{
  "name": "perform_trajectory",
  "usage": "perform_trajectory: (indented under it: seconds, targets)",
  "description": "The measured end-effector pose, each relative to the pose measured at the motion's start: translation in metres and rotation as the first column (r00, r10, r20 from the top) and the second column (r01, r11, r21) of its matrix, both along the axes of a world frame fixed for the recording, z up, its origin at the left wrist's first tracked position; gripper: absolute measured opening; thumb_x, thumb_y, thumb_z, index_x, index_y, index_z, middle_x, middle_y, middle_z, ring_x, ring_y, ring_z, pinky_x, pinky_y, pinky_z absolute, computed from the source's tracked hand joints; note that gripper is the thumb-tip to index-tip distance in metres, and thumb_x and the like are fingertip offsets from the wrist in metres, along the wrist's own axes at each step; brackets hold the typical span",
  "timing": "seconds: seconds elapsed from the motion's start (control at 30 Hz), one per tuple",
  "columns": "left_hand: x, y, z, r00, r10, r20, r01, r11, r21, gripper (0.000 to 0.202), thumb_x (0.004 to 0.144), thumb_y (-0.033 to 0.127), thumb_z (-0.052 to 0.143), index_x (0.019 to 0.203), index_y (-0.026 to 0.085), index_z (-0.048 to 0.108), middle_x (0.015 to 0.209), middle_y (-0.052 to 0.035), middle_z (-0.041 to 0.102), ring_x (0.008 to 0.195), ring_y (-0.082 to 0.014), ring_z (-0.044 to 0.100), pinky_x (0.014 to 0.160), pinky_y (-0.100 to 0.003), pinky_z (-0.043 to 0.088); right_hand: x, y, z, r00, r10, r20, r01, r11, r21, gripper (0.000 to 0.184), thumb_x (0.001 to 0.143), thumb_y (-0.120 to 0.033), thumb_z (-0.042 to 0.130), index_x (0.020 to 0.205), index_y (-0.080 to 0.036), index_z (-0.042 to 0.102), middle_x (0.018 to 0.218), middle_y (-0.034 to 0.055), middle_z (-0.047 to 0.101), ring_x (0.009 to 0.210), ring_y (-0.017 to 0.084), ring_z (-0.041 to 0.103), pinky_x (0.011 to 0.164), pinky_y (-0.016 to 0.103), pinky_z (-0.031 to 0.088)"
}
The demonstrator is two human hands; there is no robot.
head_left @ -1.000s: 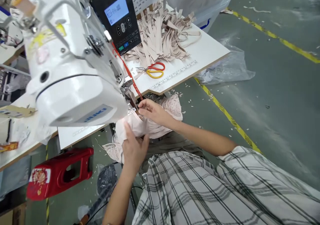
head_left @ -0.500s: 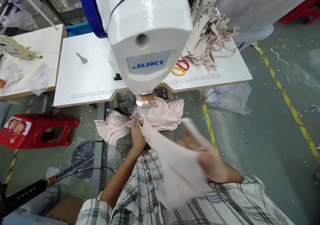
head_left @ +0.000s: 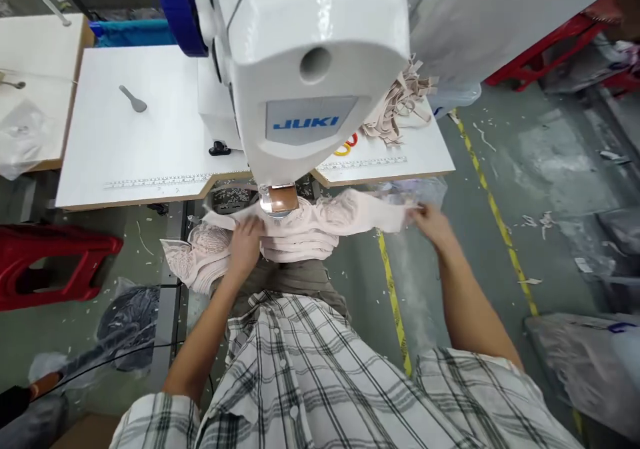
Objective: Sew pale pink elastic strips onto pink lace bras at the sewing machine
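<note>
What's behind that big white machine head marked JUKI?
Past the white machine head, part of a pile of beige strips and red-and-yellow scissor handles show on the table. The blades and the rest behind the head are covered.

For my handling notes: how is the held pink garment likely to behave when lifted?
The garment is probably floppy: its band looks thin, held out between left grip and right grip. Likely light, as the right grip holds only its end. Its cup may keep some shape, since it bulges rather than lying flat.
</note>
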State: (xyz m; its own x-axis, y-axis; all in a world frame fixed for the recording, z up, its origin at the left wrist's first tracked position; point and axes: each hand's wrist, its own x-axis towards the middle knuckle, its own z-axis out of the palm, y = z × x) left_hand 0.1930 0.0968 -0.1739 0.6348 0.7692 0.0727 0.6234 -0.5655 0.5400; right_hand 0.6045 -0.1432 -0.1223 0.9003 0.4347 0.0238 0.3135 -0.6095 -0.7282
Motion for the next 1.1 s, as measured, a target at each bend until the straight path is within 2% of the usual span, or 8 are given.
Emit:
perform_trajectory:
  seconds: [0.23,0.37,0.53,0.73,0.83,1.0,1.07,1.1]
  targets:
    - [-0.131,0.026,-0.002,0.771,0.518,-0.37,-0.562,0.827,-0.014,0.033,0.099,0.026,0.048,0.126,0.01,0.058,0.128,-0.0175,0.061,0.118,-0.0279,0.06,0.1,-0.051,0.05,-0.097,0.052,-0.029,0.874,0.483,-0.053,-0.486,0.87,-0.088,0.054,0.087,-0.055,0.055,0.128,-0.019,0.057,0.127,0.018,0.063,0.115,0.03,0.063,0.097,0.049,0.052]
    - [-0.171,0.051,0.018,0.629,0.563,-0.536,-0.683,0.729,-0.035,0.031,0.094,0.039,0.062,0.114,0.015,0.063,0.11,-0.007,0.066,0.095,-0.0194,0.065,0.084,-0.04,0.056,-0.178,0.107,0.006,0.506,0.848,-0.161,-0.854,0.519,0.05,0.037,0.096,-0.047,0.049,0.122,-0.025,0.063,0.119,0.0108,0.068,0.109,0.026,0.066,0.096,0.046,0.054]
    - [-0.131,0.018,0.056,0.691,0.504,-0.518,-0.626,0.776,-0.08,0.031,0.098,0.028,0.041,0.078,0.015,0.06,0.077,-0.0091,0.064,0.079,-0.0218,0.062,0.071,-0.033,0.044,-0.251,0.16,0.012,0.172,0.97,-0.172,-0.967,0.199,0.159,0.049,0.092,-0.055,0.055,0.131,-0.026,0.058,0.132,0.0099,0.063,0.123,0.028,0.058,0.102,0.045,0.049]
    - [-0.057,-0.034,0.125,0.996,0.041,-0.077,-0.069,0.913,-0.402,0.04,0.096,0.045,0.042,0.066,0.021,0.05,0.063,0.0014,0.054,0.063,-0.014,0.053,0.062,-0.025,0.039,-0.245,0.163,0.053,-0.138,0.964,-0.228,-0.988,-0.116,0.107,0.04,0.088,-0.057,0.061,0.091,-0.017,0.065,0.087,0.0032,0.068,0.078,0.017,0.061,0.069,0.027,0.044]
    - [-0.017,-0.027,0.13,0.967,0.075,0.245,0.066,0.85,-0.523,0.03,0.09,0.049,0.055,0.088,0.02,0.062,0.082,-0.0026,0.064,0.081,-0.018,0.059,0.073,-0.028,0.046,-0.213,0.125,0.114,-0.113,0.972,-0.204,-0.989,-0.092,0.112,0.038,0.098,-0.049,0.049,0.08,-0.017,0.061,0.075,-0.001,0.063,0.066,0.01,0.051,0.062,0.024,0.035]
    - [0.059,-0.034,0.115,0.932,-0.015,0.363,0.358,0.211,-0.91,0.045,0.08,0.058,0.063,0.093,0.016,0.067,0.083,-0.006,0.068,0.068,-0.0168,0.058,0.065,-0.028,0.047,-0.15,0.077,0.171,-0.082,0.926,-0.369,-0.994,-0.052,0.093,0.037,0.095,-0.05,0.053,0.082,-0.017,0.064,0.067,-0.0022,0.062,0.056,0.009,0.045,0.054,0.024,0.031]
    - [0.073,-0.039,0.114,0.917,0.14,0.374,0.315,0.322,-0.893,0.04,0.08,0.054,0.065,0.094,0.018,0.067,0.087,-0.0051,0.069,0.077,-0.018,0.06,0.073,-0.028,0.047,-0.114,0.092,0.161,0.043,0.936,-0.349,-0.998,0.057,0.028,0.032,0.091,-0.049,0.059,0.084,-0.018,0.067,0.072,-0.0012,0.067,0.059,0.01,0.05,0.057,0.023,0.035]
    - [0.077,-0.041,0.116,0.915,0.162,0.369,0.277,0.412,-0.868,0.036,0.08,0.052,0.066,0.094,0.018,0.067,0.087,-0.0041,0.069,0.081,-0.0184,0.061,0.076,-0.028,0.047,-0.094,0.109,0.152,0.262,0.927,-0.267,-0.965,0.256,-0.059,0.03,0.09,-0.047,0.06,0.086,-0.019,0.069,0.077,0.0004,0.069,0.065,0.012,0.055,0.063,0.024,0.039]
